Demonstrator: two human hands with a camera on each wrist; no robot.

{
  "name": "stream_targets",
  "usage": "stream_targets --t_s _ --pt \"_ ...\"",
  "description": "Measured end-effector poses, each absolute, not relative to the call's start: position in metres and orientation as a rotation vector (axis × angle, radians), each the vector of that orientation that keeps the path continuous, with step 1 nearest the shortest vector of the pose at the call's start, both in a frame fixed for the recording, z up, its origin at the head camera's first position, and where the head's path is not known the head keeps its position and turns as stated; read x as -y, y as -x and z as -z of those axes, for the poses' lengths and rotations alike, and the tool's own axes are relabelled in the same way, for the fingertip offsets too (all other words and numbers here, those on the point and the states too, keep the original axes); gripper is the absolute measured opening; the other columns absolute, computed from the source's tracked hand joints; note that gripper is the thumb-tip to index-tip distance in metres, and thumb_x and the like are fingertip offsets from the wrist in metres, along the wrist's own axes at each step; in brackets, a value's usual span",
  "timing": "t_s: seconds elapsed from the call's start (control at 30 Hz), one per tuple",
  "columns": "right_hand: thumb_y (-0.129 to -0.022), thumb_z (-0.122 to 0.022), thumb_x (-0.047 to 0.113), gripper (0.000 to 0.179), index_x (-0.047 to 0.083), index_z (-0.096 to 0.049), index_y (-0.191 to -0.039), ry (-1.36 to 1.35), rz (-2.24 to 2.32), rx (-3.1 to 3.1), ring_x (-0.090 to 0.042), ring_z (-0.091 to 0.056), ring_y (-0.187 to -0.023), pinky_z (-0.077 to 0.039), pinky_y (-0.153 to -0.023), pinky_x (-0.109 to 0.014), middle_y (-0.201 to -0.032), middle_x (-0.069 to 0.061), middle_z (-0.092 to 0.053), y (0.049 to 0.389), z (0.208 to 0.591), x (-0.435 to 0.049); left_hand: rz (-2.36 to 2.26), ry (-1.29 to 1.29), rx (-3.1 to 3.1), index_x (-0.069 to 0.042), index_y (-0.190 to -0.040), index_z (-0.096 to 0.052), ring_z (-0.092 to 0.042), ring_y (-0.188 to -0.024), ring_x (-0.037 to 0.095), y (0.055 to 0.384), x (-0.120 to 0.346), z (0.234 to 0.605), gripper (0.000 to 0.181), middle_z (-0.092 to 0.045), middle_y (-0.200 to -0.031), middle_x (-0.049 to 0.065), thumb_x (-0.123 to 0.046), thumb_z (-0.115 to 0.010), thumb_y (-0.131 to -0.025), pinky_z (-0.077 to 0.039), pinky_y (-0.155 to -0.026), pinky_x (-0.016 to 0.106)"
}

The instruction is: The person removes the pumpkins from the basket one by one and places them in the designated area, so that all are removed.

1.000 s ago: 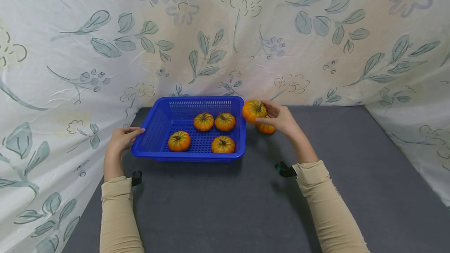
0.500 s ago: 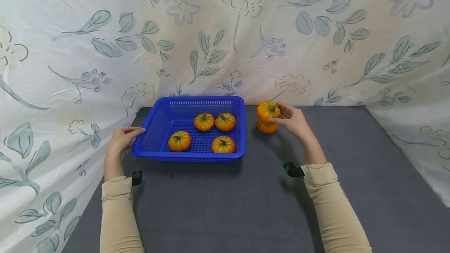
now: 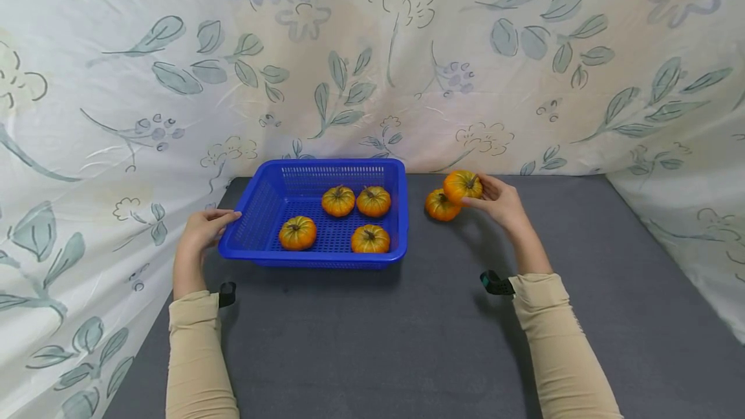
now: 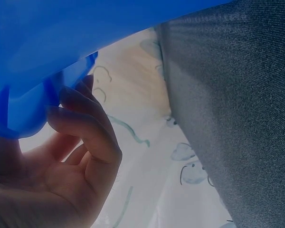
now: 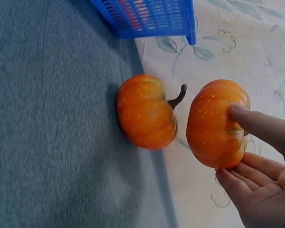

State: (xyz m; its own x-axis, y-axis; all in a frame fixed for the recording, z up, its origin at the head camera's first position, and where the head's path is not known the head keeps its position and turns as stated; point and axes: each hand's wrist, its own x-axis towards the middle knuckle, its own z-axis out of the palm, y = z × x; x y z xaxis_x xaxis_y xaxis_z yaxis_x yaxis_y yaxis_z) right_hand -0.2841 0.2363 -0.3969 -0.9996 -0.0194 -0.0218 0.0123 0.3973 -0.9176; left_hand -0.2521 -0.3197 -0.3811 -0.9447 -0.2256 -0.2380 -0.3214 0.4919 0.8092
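Observation:
My right hand (image 3: 500, 202) holds a small orange pumpkin (image 3: 462, 186) between thumb and fingers, raised off the table. In the right wrist view this pumpkin (image 5: 216, 126) hangs apart from a second pumpkin (image 5: 145, 113), which sits on the cloth right of the basket. On the left, my left hand (image 3: 200, 235) grips the rim of a blue plastic basket (image 3: 326, 257). Its curled fingers (image 4: 80, 126) reach under the rim in the left wrist view. Several pumpkins lie inside, among them one at front left (image 3: 297, 233) and one at front right (image 3: 370, 239).
A dark grey cloth covers the table (image 3: 361, 341). White floral fabric (image 3: 372, 50) hangs behind it and along both sides. The basket's right wall (image 3: 400, 218) stands between its pumpkins and the one on the cloth.
My right hand has moved to the right with its pumpkin, from beside the basket's rim past the pumpkin on the table, uncovering more of it. My left hand and the basket have stayed still.

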Motion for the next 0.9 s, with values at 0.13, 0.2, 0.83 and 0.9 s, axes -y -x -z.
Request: stream_targets --t_s 0.13,0.2,0.83,0.9 --pt "-0.091 -0.07 0.02 0.081 0.005 -0.023 -0.155 -0.03 1.706 -2.613 -0.032 -0.027 -0.148 -0.028 -0.119 -0.044 -0.16 -0.016 -0.024 0.284 0.4 -0.242 -1.46 0.488 -2.624 0.005 -0.142 -0.043 -0.044 -0.134 0.044 0.252 0.319 0.381 0.068 -0.037 -0.15 0.028 -0.045 -0.054 -0.097 -0.041 -0.108 0.053" --pt "-0.091 -0.07 0.02 0.081 0.005 -0.023 -0.154 -0.045 1.706 -2.619 -0.033 -0.027 -0.148 -0.028 -0.119 -0.045 -0.16 -0.017 -0.024 0.284 0.403 -0.245 -1.462 0.489 -2.623 0.005 -0.142 -0.043 -0.043 -0.134 0.044 0.252 0.319 0.381 0.067 -0.037 -0.15 0.028 -0.044 -0.053 -0.097 -0.041 -0.108 0.053" --pt "-0.093 -0.067 0.016 0.079 -0.002 -0.02 -0.153 -0.152 1.641 -2.651 -0.039 -0.026 -0.147 -0.028 -0.118 -0.048 -0.158 -0.025 -0.023 0.282 0.431 -0.264 -1.455 0.513 -2.634 0.004 -0.142 -0.044 -0.043 -0.135 0.043 0.253 0.318 0.382 0.066 -0.038 -0.15 0.027 -0.043 -0.054 -0.097 -0.042 -0.108 0.052" --pt "-0.093 -0.067 0.016 0.079 -0.002 -0.02 -0.153 -0.157 1.628 -2.656 -0.04 -0.026 -0.146 -0.028 -0.118 -0.048 -0.158 -0.026 -0.023 0.282 0.433 -0.264 -1.454 0.512 -2.634 0.004 -0.142 -0.044 -0.043 -0.134 0.043 0.253 0.318 0.382 0.066 -0.038 -0.15 0.027 -0.043 -0.054 -0.097 -0.042 -0.107 0.052"
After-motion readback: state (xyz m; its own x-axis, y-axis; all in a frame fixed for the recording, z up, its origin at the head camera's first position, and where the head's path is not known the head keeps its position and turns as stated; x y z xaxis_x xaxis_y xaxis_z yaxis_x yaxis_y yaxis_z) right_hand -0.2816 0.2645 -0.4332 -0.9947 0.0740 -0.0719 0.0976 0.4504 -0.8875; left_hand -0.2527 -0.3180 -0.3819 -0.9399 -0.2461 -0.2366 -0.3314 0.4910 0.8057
